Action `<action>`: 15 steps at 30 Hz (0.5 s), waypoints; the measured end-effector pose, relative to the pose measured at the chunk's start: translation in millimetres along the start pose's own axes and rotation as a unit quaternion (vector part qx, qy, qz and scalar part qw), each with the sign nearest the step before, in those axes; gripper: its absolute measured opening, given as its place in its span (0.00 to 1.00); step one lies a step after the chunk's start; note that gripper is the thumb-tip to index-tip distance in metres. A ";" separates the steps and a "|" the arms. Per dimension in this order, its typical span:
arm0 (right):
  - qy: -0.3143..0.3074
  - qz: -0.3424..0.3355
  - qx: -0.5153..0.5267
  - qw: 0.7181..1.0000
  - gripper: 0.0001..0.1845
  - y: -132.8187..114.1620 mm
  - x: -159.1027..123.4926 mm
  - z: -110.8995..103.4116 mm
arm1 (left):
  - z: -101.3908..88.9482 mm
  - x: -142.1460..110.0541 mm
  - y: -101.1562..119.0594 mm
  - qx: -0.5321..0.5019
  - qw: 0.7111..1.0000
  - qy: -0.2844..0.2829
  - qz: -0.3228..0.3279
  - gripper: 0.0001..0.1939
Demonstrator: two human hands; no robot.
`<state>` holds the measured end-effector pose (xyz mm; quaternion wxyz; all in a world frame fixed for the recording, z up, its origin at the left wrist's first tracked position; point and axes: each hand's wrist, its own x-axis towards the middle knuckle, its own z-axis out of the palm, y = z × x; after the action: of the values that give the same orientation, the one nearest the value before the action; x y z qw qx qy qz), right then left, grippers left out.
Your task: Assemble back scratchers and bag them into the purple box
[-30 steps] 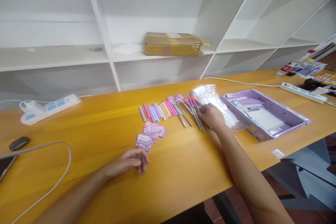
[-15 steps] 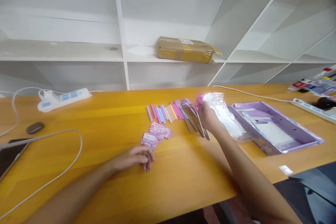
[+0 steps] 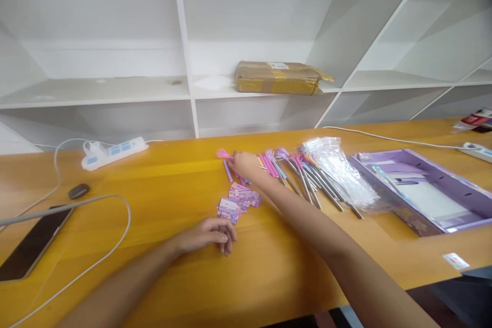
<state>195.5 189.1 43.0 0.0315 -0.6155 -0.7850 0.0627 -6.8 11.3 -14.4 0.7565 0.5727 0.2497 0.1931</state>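
My right hand (image 3: 246, 165) is closed on a back scratcher with a pink claw-shaped head (image 3: 223, 154); most of its handle is hidden by the hand. Under and around that hand lies a row of pastel sticks (image 3: 227, 170), partly covered. To its right, several back scratchers (image 3: 312, 180) with metal rods and pink, purple or blue ends lie side by side. My left hand (image 3: 216, 236) rests on the table, fingers loosely curled and holding nothing. Just beyond it is a small pile of pink-purple printed cards (image 3: 238, 201).
Clear plastic bags (image 3: 346, 179) lie beside a purple open box (image 3: 418, 230) on the right. A taped carton (image 3: 279, 79) sits on the white shelf (image 3: 92, 89). A power strip (image 3: 115, 152), black phone (image 3: 34, 243), dark oval object (image 3: 79, 191) and white cable (image 3: 128, 215) occupy the left.
My right hand has moved left from the back scratcher pile, carrying a pink-headed one over to the row of sticks. My left hand stays beside the cards. The view has shifted slightly.
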 end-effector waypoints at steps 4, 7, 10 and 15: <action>-0.024 0.010 0.002 1.000 0.20 -9.3 11.7 -2.2 | -0.2 -0.1 -0.8 -0.002 1.000 0.001 -0.001 0.20; -0.033 0.011 0.014 0.999 0.18 -7.4 10.1 -13.7 | -0.8 1.4 -4.7 -0.006 1.000 0.001 0.004 0.19; -0.022 -0.002 0.027 0.999 0.17 -3.2 -1.3 -34.8 | -0.5 5.7 -12.0 -0.067 0.997 0.007 0.029 0.19; -0.006 -0.110 0.078 0.991 0.24 -6.5 -42.9 -79.3 | 1.5 11.0 -15.1 -0.183 0.980 0.031 0.065 0.24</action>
<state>209.6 150.6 123.6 0.0811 -0.5203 -0.8411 0.1236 3.0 12.4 -30.4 0.8261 0.4334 0.1959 0.3022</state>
